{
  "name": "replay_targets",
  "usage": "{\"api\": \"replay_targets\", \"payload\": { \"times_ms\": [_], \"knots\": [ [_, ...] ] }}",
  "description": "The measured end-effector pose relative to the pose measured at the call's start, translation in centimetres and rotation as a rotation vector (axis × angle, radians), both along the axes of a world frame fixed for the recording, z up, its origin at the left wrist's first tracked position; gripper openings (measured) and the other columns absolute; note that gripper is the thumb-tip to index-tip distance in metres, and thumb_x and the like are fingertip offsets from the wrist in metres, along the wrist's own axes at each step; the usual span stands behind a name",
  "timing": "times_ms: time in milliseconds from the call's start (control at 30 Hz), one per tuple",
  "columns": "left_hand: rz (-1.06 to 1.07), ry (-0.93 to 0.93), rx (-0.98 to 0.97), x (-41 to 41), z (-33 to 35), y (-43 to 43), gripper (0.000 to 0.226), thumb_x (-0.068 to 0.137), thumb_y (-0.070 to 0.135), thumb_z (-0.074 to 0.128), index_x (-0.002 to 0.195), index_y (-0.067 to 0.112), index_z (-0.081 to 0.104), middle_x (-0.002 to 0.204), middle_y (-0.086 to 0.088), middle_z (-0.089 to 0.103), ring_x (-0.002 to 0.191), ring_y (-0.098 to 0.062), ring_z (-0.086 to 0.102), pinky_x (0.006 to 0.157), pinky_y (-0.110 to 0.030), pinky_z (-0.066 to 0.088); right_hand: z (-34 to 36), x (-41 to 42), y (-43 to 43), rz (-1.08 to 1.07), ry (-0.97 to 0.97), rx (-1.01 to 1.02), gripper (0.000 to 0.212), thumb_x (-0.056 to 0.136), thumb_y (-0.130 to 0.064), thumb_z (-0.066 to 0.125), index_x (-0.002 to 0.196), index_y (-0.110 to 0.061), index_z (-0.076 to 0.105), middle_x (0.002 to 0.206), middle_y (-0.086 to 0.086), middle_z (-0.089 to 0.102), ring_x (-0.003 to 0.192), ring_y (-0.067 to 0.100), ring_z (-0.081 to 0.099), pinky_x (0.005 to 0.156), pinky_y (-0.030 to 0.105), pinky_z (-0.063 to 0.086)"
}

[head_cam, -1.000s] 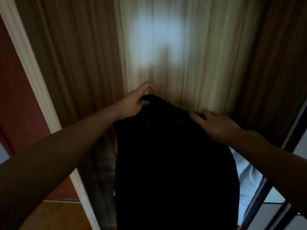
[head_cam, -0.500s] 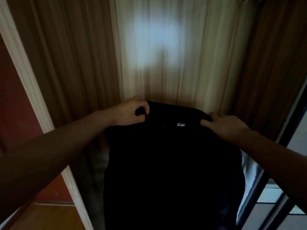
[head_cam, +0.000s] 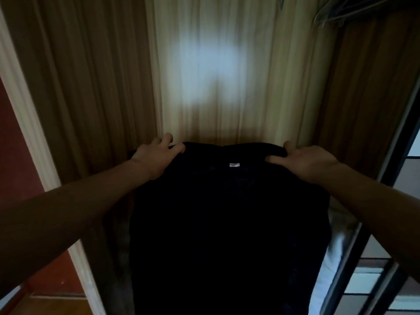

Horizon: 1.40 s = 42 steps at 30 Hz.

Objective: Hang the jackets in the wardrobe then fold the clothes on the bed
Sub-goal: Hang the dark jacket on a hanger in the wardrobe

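A dark, almost black jacket hangs down in front of me, spread wide, with a small white label near its top edge. My left hand grips the jacket's upper left corner, fingers curled over the edge. At the upper right corner my right hand holds the fabric, thumb on the near side and fingers behind the edge. I cannot make out a hanger in the jacket; the cloth is too dark.
Behind the jacket hang a cream curtain and brown curtains. Wire hangers show at the top right. A white frame and red wall stand at left, a dark sliding-door frame at right.
Both hands have moved apart and lower along the jacket's top edge, stretching it wider. The white label, unseen a second ago, now shows at the middle.
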<state>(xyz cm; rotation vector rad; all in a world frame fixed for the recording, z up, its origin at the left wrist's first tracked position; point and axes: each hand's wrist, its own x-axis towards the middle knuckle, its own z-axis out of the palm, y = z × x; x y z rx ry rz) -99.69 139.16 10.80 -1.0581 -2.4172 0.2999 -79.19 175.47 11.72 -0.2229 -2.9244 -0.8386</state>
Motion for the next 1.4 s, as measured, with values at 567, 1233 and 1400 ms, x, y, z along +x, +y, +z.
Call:
{"api": "replay_targets", "payload": {
  "times_ms": [567,1233,1400],
  "knots": [
    [-0.356,0.048,-0.155,-1.6,2.1,-3.7,0.047,0.094,0.048,0.033,0.140,0.046,0.030,0.138,0.007,0.035,0.114,-0.025,0.057,0.084,-0.031,0.052,1.1,0.6,2.2,-0.078,0.140,-0.214,0.055,0.089,-0.017,0.054,0.132,-0.047,0.039,0.126,0.002,0.028,0.090,0.029,0.060,0.076,0.038,0.057],
    [0.210,0.014,0.252,-0.7,19.4,0.7,0.043,0.098,0.027,0.051,0.140,0.028,0.050,0.130,-0.014,0.059,0.111,-0.033,0.060,0.084,-0.041,0.054,16.8,-2.2,-3.7,-0.134,0.371,0.126,0.054,0.099,-0.041,0.043,0.148,-0.046,0.021,0.124,0.012,0.052,0.089,0.033,0.061,0.050,0.031,0.034],
    [0.305,-0.013,0.303,-0.6,24.2,1.0,0.065,0.089,0.037,0.061,0.149,0.037,0.034,0.137,-0.010,0.054,0.120,-0.034,0.057,0.087,-0.044,0.052,21.0,-4.1,-3.9,-0.157,0.459,0.120,0.061,0.095,-0.042,0.051,0.148,-0.046,0.020,0.124,0.012,0.051,0.099,0.034,0.062,0.063,0.037,0.040]
  ]
}}
